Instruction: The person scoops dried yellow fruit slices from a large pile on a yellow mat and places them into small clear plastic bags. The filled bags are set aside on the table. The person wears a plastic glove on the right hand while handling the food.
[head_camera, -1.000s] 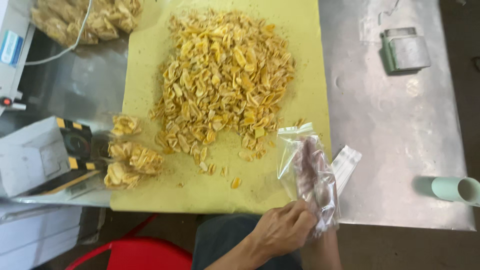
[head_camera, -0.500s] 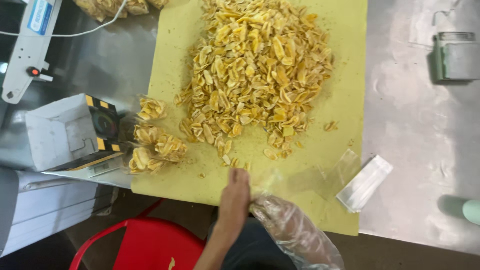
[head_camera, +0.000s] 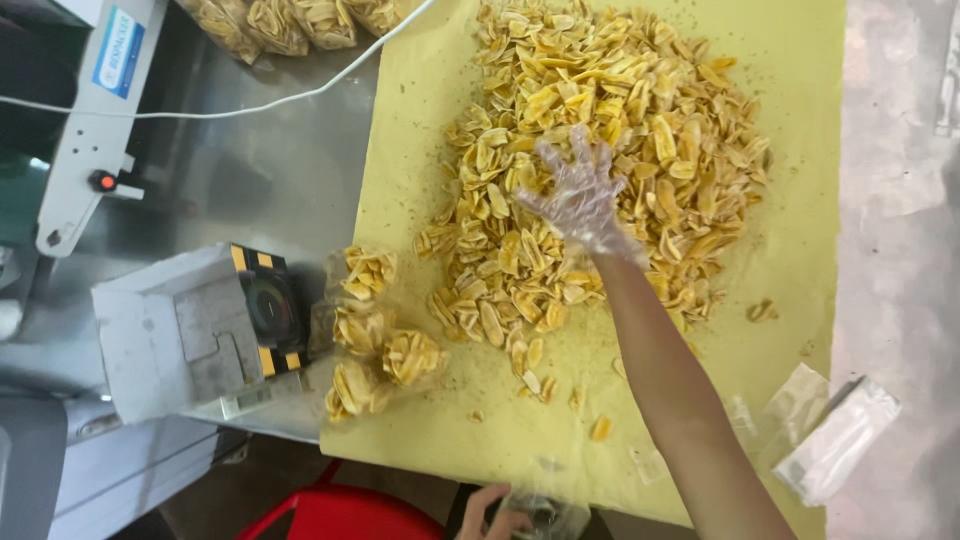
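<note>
A big heap of yellow banana chips (head_camera: 600, 150) lies on a yellow sheet (head_camera: 800, 270). My right hand (head_camera: 580, 195), in a thin clear plastic glove, rests on the heap with its fingers spread, the bare forearm reaching in from the lower right. My left hand (head_camera: 492, 518) is at the bottom edge, below the sheet, closed on a clear plastic bag (head_camera: 545, 518). Only part of that hand shows.
Small filled bags of chips (head_camera: 375, 340) lie at the sheet's left edge beside a white weighing scale (head_camera: 200, 330). A white sealing machine (head_camera: 100, 110) with a cable and more filled bags (head_camera: 290, 20) are at the top left. Empty clear bags (head_camera: 835, 445) lie at the lower right on the steel table (head_camera: 900, 200). A red stool (head_camera: 340, 515) is below.
My right hand, now gloved, has reached from the near edge up onto the chip heap. My left hand has dropped to the bottom edge with a clear bag. The view has shifted left.
</note>
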